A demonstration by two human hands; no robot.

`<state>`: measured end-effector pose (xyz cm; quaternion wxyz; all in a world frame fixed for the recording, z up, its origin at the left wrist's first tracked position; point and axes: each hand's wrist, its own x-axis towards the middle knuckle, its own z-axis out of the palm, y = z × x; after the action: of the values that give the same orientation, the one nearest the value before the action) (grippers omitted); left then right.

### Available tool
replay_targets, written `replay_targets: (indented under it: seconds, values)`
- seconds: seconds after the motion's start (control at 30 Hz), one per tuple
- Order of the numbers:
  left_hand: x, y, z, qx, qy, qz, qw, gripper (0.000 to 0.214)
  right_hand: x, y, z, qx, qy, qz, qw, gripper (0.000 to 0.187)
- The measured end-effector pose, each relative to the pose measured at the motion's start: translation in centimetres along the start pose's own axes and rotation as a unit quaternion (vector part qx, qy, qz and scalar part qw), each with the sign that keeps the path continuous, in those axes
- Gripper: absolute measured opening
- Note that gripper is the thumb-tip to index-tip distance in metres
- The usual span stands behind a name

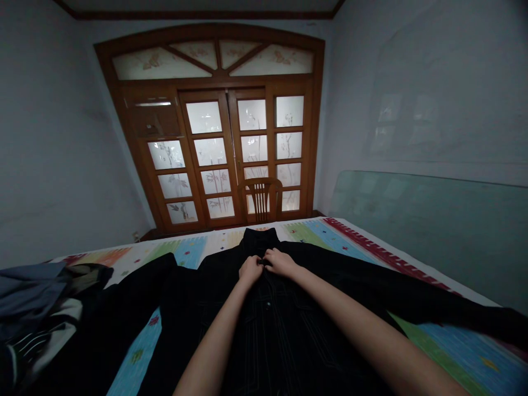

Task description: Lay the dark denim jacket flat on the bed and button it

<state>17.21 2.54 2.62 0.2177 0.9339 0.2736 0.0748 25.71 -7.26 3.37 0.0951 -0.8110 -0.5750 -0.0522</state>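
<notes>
Forearms, bare, enter from the bottom of the frame: left forearm (210, 341) and right forearm (371, 335), converging toward the centre. We note the left hand (251, 269) and right hand (280, 262) almost touching each other at the front opening of a black denim jacket (272, 341), just below its collar (259, 240). Both hands are in a narrow, curled posture, with the fingers bent down onto the fabric and holding the front edge. We cannot tell whether they hold a button, since the fingers hide that spot.

Jacket position: flat on a bed, front facing up, collar pointing away from us toward the far end of the room. One sleeve spreads toward the left of the view, the other stretches to the right edge of the frame. A small pale button (268, 303) shows on the front below the hands.

Under the jacket is a multicoloured bedspread (346, 242) with painted-looking stripes and small flowers. At the left of the bed sits a heap of clothes, including a grey garment (28, 291). A glass sheet (429, 231) leans along the right wall. Beyond the bed's far end, we see a wooden chair (260, 199) standing before wooden glazed doors (210, 159) with frosted plant patterns.
</notes>
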Motion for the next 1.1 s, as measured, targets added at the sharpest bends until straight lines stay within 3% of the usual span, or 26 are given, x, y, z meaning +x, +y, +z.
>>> replay_targets:
  seconds: [0.27, 0.47, 0.77, 1.1]
  values:
    - [-0.4, 1.7, -0.9, 0.108, -0.022, 0.043, 0.993, 0.028, -1.2, -0.6, 1.0, 0.047, 0.054, 0.066, 0.995, 0.05]
    - [-0.7, 3.0, -1.2, 0.152, -0.024, 0.04, 0.987, 0.031, -1.7, -0.7, 1.4, 0.066, 0.075, 0.05, 0.994, 0.045]
    - [0.8, 3.9, -1.4, 0.158, -0.076, 0.022, 0.984, 0.022, -1.5, -0.7, 2.1, 0.047, 0.086, 0.056, 0.994, 0.035]
    - [2.1, 2.2, -1.7, 0.079, -0.094, 0.033, 0.992, 0.018, -1.1, -0.7, 1.9, 0.025, 0.097, 0.057, 0.993, 0.028]
